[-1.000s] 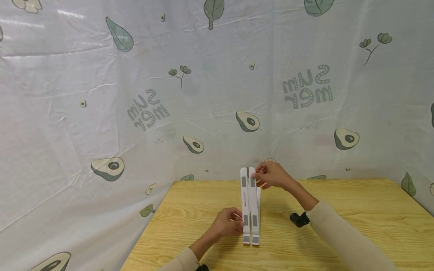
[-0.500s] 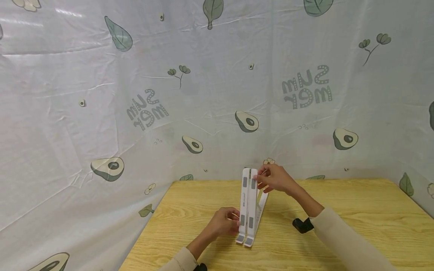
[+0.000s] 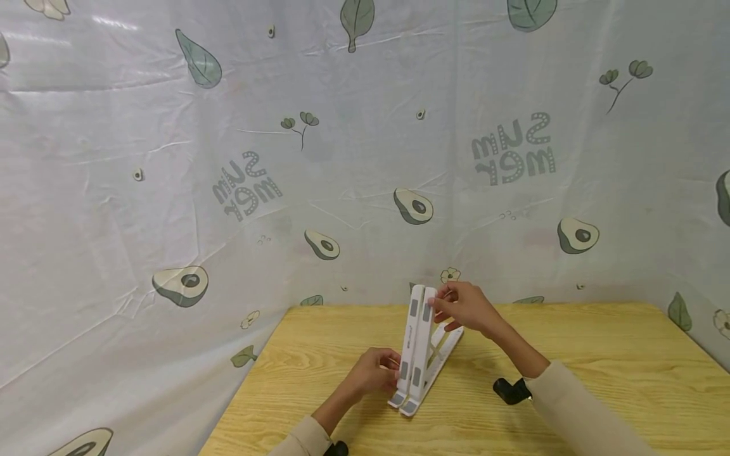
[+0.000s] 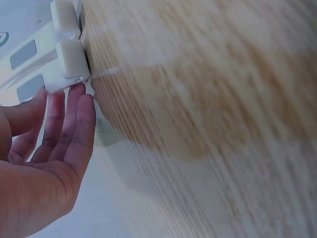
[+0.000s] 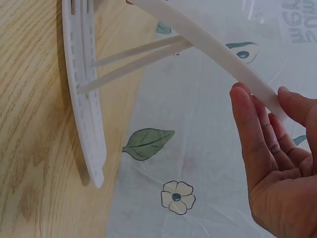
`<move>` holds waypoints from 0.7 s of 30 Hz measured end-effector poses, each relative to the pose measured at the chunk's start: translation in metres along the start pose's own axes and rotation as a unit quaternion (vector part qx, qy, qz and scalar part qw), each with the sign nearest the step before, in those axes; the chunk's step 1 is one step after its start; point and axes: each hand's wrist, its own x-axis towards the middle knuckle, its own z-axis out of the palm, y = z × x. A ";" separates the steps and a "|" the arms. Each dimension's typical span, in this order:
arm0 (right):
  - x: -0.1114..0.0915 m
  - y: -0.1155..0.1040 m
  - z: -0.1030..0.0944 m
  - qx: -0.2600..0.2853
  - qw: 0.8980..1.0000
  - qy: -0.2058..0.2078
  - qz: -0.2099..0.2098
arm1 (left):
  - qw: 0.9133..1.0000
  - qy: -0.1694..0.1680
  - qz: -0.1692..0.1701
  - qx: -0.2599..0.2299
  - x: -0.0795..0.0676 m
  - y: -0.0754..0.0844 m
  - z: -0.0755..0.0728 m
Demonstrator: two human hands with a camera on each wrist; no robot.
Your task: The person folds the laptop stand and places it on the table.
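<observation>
A white folding laptop stand (image 3: 419, 354) with grey pads stands on the wooden table, its front bars tilted up and its base bars lying behind. The right hand (image 3: 464, 307) pinches the top end of the raised bars between thumb and fingers. In the right wrist view, thin struts (image 5: 133, 62) join the raised bar (image 5: 213, 44) to the slotted base bar (image 5: 84, 94). The left hand (image 3: 373, 372) holds the stand's lower left side, thumb on the front face near a grey pad (image 4: 30, 88). In the left wrist view its fingers curl beside the stand's hooked end (image 4: 73, 58).
The wooden table (image 3: 599, 373) extends to both sides of the stand. A pale sheet (image 3: 353, 158) printed with avocados and leaves hangs behind and at the left. A black wrist device (image 3: 511, 391) is at the right sleeve.
The stand has turned so its near end points left, and a widening gap shows between its raised bars and base. The right hand has shifted slightly right and down, the left hand slightly left.
</observation>
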 end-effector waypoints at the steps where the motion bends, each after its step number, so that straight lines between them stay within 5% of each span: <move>1: -0.001 0.000 0.001 0.002 1.000 0.003 0.001 | 1.000 -0.001 0.001 0.003 0.000 0.000 -0.001; 21: -0.013 0.005 0.003 0.032 0.999 0.007 -0.008 | 0.999 -0.030 0.017 0.040 0.018 -0.011 -0.020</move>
